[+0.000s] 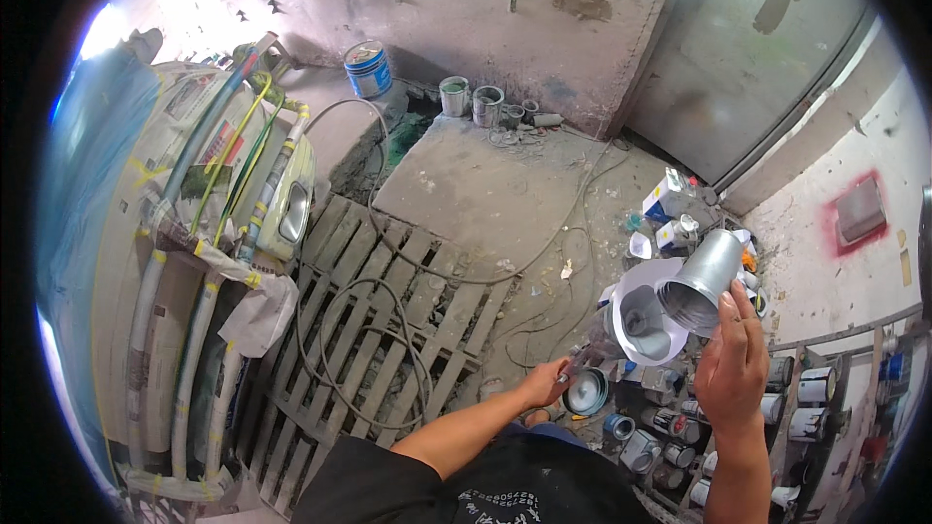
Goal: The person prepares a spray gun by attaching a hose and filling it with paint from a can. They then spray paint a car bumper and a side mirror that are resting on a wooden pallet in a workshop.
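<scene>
Right hand [735, 354] grips a smooth, silvery, tapered metal cup [710, 267], fingers pressed against its near right side, its ridged mouth tipped left over a round white vessel [641, 281]. Below, the left hand [546, 386] is curled; its exact grip cannot be made out. Paint cans [815, 385] crowd the near right, while dusty concrete floor [476, 189] opens far left beyond a slatted grate [449, 354].

Blk tee [592, 490], short L slv [364, 480], sm wht print [500, 507] on front; L hand [547, 384], R hand [733, 354] bare.
</scene>
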### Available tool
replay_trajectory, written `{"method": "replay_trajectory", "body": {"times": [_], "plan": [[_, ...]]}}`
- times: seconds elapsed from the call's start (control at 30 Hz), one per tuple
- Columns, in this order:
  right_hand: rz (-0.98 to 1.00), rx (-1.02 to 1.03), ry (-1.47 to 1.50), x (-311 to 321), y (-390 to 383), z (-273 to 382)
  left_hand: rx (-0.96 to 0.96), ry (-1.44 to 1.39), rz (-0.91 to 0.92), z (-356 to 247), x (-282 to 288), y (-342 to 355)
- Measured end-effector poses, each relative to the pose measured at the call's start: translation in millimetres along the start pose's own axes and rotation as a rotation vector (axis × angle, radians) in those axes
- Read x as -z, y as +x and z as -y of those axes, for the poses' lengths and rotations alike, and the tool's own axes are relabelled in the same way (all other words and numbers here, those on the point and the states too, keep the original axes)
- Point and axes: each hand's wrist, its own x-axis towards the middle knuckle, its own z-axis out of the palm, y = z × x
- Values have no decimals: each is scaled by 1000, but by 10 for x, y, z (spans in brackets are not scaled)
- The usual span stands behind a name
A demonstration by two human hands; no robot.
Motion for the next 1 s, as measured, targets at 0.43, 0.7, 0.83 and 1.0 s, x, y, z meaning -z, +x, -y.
{"method": "replay_trajectory", "body": {"times": [0.43,0.7,0.83,1.0], "plan": [[2,-44,13,-86,-1,-11,-61,-50,-103,115,-60,-2],[-38,-136,60,-71,39,-59,-40,24,-53,314,-105,38],[-2,-255,185,-79,30,-114,-31,-38,-33,220,-29,-4],[-68,-426,277,-21,-60,-224,74,-47,16,55,-43,11]]}}
